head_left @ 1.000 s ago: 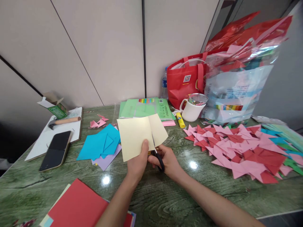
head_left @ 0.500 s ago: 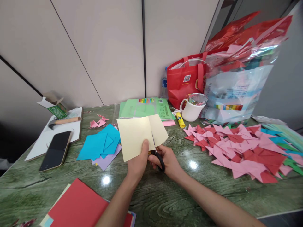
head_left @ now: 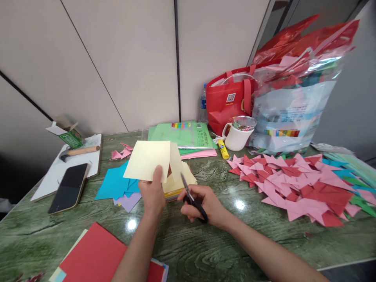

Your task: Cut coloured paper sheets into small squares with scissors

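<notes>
My left hand (head_left: 152, 194) pinches a pale yellow paper sheet (head_left: 148, 160) by its lower edge and holds it above the green table (head_left: 205, 243). Part of the sheet hangs cut on its right side. My right hand (head_left: 202, 203) is closed round black-handled scissors (head_left: 190, 197), whose blades point up and left, just clear of the paper. Under the hands lies a small stack of yellow cut squares (head_left: 179, 184).
Blue and lilac paper squares (head_left: 117, 182) lie to the left, with a phone (head_left: 69, 187), a hammer (head_left: 79, 150) and a small box behind. Green paper packs (head_left: 183, 135), a glue stick (head_left: 223, 149), a white mug (head_left: 237, 135), bags and many folded pink and red pieces (head_left: 296, 184) lie right. Red card (head_left: 94, 254) sits near me.
The scissors have come out of the cut and drawn back to the right. My left hand has carried the yellow sheet left and down, and a cut piece now lies on the stack.
</notes>
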